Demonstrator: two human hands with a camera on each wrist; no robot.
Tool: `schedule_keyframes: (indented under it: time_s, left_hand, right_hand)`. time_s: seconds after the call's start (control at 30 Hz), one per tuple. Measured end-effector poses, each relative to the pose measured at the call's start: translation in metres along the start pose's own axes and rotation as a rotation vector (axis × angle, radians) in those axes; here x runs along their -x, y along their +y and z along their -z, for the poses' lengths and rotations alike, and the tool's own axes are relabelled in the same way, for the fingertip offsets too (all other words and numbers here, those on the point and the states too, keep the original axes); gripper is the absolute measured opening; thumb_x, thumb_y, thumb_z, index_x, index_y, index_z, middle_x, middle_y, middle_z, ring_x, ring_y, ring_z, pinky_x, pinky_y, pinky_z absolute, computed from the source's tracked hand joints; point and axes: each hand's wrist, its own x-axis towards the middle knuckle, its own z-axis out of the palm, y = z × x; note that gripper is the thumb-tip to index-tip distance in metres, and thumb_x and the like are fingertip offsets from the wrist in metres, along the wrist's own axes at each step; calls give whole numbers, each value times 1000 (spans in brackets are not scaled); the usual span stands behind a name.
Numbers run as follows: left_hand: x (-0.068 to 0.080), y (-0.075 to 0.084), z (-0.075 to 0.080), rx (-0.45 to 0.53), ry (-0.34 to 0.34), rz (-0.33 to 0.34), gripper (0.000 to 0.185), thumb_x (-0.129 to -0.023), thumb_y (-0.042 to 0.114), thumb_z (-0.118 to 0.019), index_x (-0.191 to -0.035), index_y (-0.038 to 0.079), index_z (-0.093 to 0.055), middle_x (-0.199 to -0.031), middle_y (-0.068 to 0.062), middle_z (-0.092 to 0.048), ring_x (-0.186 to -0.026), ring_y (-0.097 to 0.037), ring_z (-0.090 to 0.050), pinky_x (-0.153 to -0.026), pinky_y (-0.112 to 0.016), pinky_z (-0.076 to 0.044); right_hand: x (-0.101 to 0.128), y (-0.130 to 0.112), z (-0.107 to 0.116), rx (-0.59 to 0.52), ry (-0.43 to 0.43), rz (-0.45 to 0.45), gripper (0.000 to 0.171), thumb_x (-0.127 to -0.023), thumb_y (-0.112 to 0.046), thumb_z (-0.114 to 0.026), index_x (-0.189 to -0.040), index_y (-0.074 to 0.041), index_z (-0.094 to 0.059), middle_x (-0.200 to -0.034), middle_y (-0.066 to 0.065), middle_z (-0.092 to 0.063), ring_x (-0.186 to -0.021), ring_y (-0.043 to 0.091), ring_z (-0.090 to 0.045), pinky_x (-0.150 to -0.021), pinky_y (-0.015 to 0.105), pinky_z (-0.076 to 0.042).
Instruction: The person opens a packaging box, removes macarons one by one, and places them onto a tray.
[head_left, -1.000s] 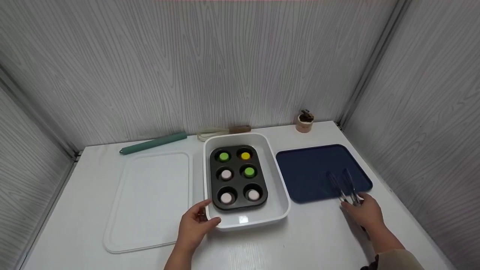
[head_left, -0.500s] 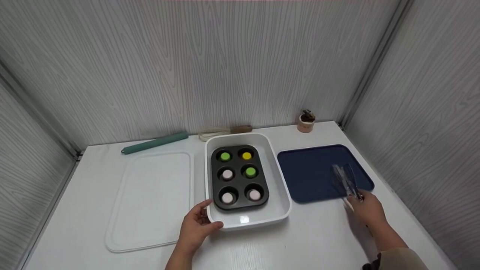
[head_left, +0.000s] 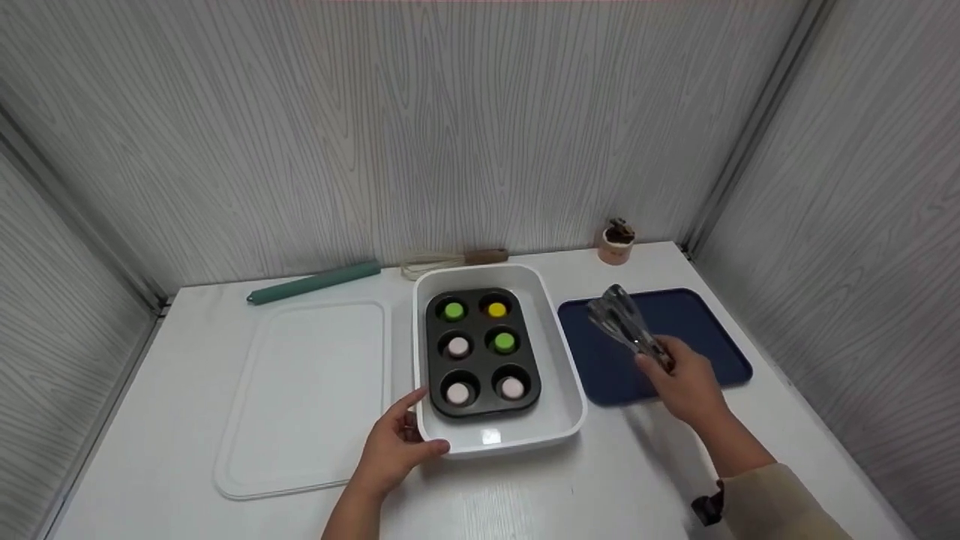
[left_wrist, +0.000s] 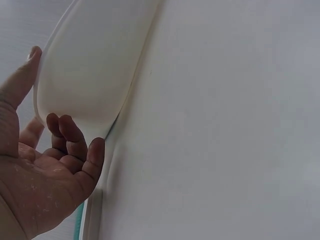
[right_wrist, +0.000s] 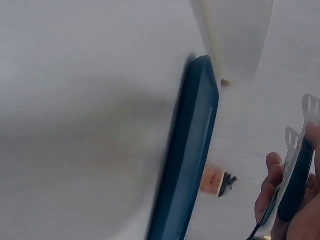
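The left hand [head_left: 394, 450] curls round the near left corner of the white dish [head_left: 570, 409], thumb on the rim, likely to keep it from sliding on the desk [head_left: 600, 480]. In the dish sits a dark muffin pan [head_left: 480, 352] with little round cakes [head_left: 457, 346] in its cups. The right hand [head_left: 686, 382] grips metal tongs [head_left: 622, 322] by their back end above the blue tray [head_left: 712, 330], and the tips point to 10 o'clock, near the dish's right side but not touching.
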Motion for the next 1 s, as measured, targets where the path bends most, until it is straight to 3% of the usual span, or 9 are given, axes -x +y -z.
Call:
schedule_keyframes:
  time_s: [0.13,0.3,0.5,0.83,1.0]
  left_hand:
    - [-1,1,2,-35,-16,6,99,-70,4,-97,-157,6,-50,-100,-17,-63,-82,-20,-57,-71,-28,-52]
    - [-6,4,3,-87,-35,5,102,-70,8,-99,-159,8,-47,-101,-16,-64,-83,-20,-57,-72,-29,-51]
    - [-12,10,4,-120,-21,5,99,-73,9,-97,-159,7,-47,-96,-13,-64,-79,-19,-56,-69,-29,-50]
    - [-19,10,4,-134,5,23,99,-76,10,-95,-162,11,-45,-93,-11,-60,-74,-17,-53,-64,-29,-47]
    - [-19,9,5,-128,-8,27,97,-78,10,-94,-162,11,-45,-86,-8,-59,-69,-15,-52,-62,-29,-46]
  right_hand:
    - [-11,-27,-14,22,-45,77,50,-103,-32,-73,-140,-1,-63,-98,8,-68,-80,21,-59,-71,40,-48]
    - [-21,-60,-31,114,-163,129,51,-100,-37,-75,-143,-11,-66,-91,1,-68,-74,18,-58,-68,41,-47]
    - [-25,-94,-53,285,-295,188,54,-99,-43,-75,-144,-15,-67,-112,6,-75,-93,21,-70,-80,49,-55]
    - [-24,-118,-83,388,-330,350,32,-94,-36,-81,-114,-11,-77,-87,-4,-70,-75,13,-63,-69,43,-54]
    - [-23,-123,-90,433,-341,417,29,-94,-36,-81,-110,-12,-79,-89,-3,-72,-79,16,-65,-70,45,-54]
